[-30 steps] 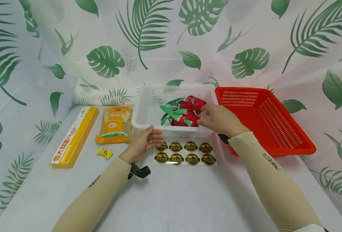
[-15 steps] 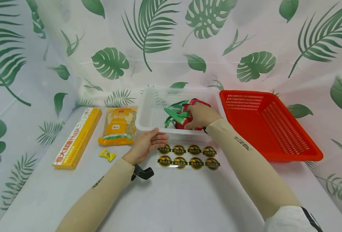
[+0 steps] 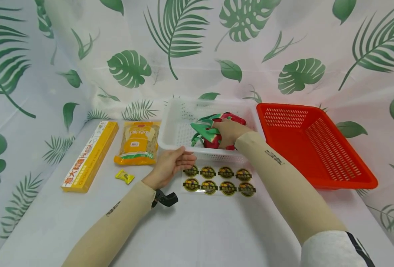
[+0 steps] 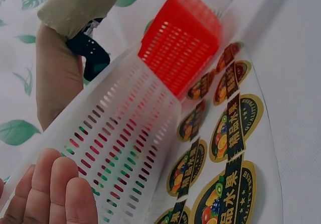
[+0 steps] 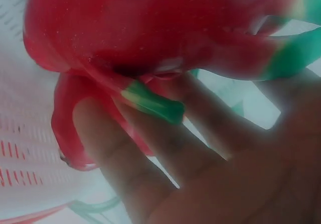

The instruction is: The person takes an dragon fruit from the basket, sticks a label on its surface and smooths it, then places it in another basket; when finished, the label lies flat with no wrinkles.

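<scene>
While my right hand (image 3: pixel 229 133) is wrapped round the near dragon fruit (image 3: pixel 212 142), inside the front edge of the white basket (image 3: pixel 203 150), its leaves could snag the far dragon fruit (image 3: pixel 238 118) and drag it along, imo. Left hand (image 3: pixel 170 167) hangs loose by the front left corner. Stickers (image 4: pixel 231 127) read 精品水果; yellow box (image 3: pixel 91 155) says "PASTA" and "Chicken curry sauce".

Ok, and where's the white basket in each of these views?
Head: the white basket sits near the middle, left of the red basket.
Left wrist: its slotted wall slants from lower left to centre.
Right wrist: its side fills the left edge.
Shared landmark: the red-and-green dragon fruits, seen through slots in the left wrist view.
</scene>
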`<state>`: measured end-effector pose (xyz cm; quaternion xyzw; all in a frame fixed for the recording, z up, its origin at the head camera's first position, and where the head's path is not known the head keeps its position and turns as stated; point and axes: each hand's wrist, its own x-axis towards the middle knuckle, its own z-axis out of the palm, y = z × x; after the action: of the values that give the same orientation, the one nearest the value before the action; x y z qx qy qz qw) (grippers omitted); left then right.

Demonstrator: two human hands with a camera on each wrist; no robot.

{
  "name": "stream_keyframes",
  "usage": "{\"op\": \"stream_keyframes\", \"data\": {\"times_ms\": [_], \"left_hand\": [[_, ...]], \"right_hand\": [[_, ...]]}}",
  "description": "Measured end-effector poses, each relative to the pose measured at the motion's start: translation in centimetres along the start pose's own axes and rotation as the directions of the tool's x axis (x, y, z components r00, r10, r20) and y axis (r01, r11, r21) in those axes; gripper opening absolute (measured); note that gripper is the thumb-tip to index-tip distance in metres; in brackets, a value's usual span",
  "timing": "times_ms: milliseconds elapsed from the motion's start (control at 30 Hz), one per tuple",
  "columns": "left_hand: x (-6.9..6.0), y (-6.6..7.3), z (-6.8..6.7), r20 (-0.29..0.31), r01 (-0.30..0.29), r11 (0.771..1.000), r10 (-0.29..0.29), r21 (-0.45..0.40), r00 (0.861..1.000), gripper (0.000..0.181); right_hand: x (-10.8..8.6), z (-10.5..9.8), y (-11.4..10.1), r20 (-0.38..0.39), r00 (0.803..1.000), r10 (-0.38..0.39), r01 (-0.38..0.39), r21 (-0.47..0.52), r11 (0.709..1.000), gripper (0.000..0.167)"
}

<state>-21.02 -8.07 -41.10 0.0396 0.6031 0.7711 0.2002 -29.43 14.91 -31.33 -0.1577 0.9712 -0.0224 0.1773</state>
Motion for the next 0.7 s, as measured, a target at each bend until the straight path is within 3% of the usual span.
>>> {"op": "stream_keyframes", "data": {"times_ms": [367, 700], "left_hand": [[-0.13, 0.29, 0.16, -0.004, 0.001, 1.000, -0.001, 0.003, 1.000, 0.055], [0.15, 0.11, 0.09, 0.000, 0.004, 1.000, -0.004, 0.009, 1.000, 0.057]], "right_hand": [[0.06, -0.07, 0.71, -0.053, 0.998, -0.042, 0.042, 0.011, 0.999, 0.080], [0.16, -0.16, 0.36, -0.156, 0.982, -0.101, 0.101, -0.010, 0.995, 0.060]]}}
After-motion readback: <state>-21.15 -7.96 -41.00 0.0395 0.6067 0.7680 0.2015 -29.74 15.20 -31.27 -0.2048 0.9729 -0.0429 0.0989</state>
